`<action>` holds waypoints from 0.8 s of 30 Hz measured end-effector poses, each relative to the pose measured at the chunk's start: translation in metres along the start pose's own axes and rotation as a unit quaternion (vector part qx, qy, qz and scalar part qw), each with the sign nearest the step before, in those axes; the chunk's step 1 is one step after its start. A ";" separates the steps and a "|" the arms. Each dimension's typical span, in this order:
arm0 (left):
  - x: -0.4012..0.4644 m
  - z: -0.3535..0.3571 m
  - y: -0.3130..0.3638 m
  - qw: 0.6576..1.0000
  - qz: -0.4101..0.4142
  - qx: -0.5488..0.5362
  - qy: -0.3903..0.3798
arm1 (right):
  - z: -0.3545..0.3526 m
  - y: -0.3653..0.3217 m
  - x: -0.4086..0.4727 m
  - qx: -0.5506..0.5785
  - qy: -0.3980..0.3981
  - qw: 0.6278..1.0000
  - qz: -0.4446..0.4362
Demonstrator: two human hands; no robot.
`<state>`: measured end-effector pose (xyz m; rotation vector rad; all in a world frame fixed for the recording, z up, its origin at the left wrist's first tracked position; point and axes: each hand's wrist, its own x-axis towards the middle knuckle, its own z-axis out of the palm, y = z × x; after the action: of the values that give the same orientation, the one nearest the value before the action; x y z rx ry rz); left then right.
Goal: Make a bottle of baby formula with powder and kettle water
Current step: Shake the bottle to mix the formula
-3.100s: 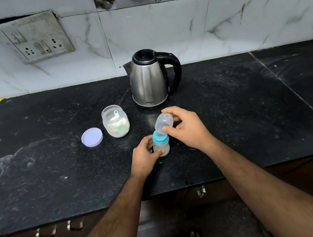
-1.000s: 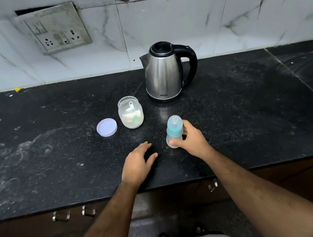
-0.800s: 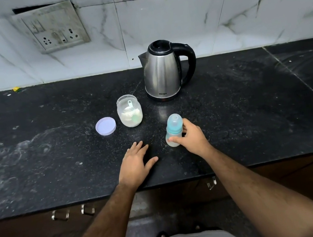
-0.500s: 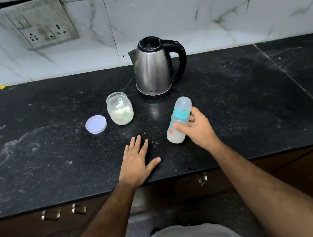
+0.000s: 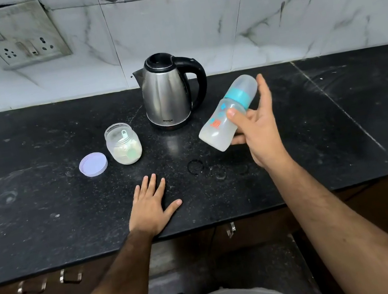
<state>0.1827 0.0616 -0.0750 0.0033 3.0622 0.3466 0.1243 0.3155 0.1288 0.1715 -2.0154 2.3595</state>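
My right hand [image 5: 258,130] grips the baby bottle [image 5: 222,121] in the air above the counter, tilted with its capped top up and to the right. The bottle has a teal collar, a clear cap and whitish liquid inside. My left hand [image 5: 151,205] lies flat on the black counter [image 5: 43,212], fingers spread, holding nothing. The steel kettle [image 5: 165,92] with a black handle stands at the back, left of the bottle. An open jar of powder [image 5: 123,143] with a scoop inside stands left of the kettle, its lilac lid [image 5: 93,164] lying beside it.
A marble-tiled wall with a switch and socket plate [image 5: 12,36] rises behind the counter. Wet ring marks [image 5: 195,166] show on the counter below the bottle. The counter's front edge runs just below my left wrist, with drawer handles [image 5: 51,282] underneath.
My right hand has lifted the capped bottle off the counter and tilted it, moving up and right. My left hand let go of the bottle and came to lie flat on the counter.
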 end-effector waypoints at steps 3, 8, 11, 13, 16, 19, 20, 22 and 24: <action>-0.001 0.000 0.001 1.000 -0.006 0.000 0.004 | 0.001 -0.008 -0.005 0.036 -0.007 0.999 0.000; -0.001 -0.001 0.001 1.000 -0.010 -0.005 0.007 | 0.009 -0.005 -0.024 0.009 -0.119 0.993 0.017; -0.002 0.000 0.001 1.000 -0.010 -0.010 0.012 | 0.007 -0.013 -0.015 0.065 -0.042 0.997 -0.011; -0.002 0.000 0.001 1.000 -0.010 -0.013 0.016 | 0.002 -0.019 -0.007 0.105 0.026 0.994 -0.033; -0.001 0.000 0.001 1.000 -0.011 -0.017 0.021 | 0.001 -0.016 -0.014 0.092 0.016 0.996 -0.011; -0.002 0.000 0.001 0.999 -0.014 -0.019 0.023 | 0.004 -0.011 -0.030 0.044 -0.068 0.996 0.023; -0.002 0.000 0.001 0.999 -0.014 -0.019 0.024 | 0.003 -0.012 -0.030 0.047 -0.064 0.997 0.016; -0.002 0.000 0.001 0.999 -0.013 -0.018 0.027 | 0.000 -0.017 -0.025 0.077 -0.010 0.997 -0.006; -0.002 0.000 0.001 0.999 -0.014 -0.015 0.030 | 0.000 -0.020 -0.020 0.100 0.034 0.994 -0.022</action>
<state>0.1844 0.0629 -0.0748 -0.0507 3.1115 0.3984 0.1460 0.3200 0.1461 0.1360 -1.7266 2.5001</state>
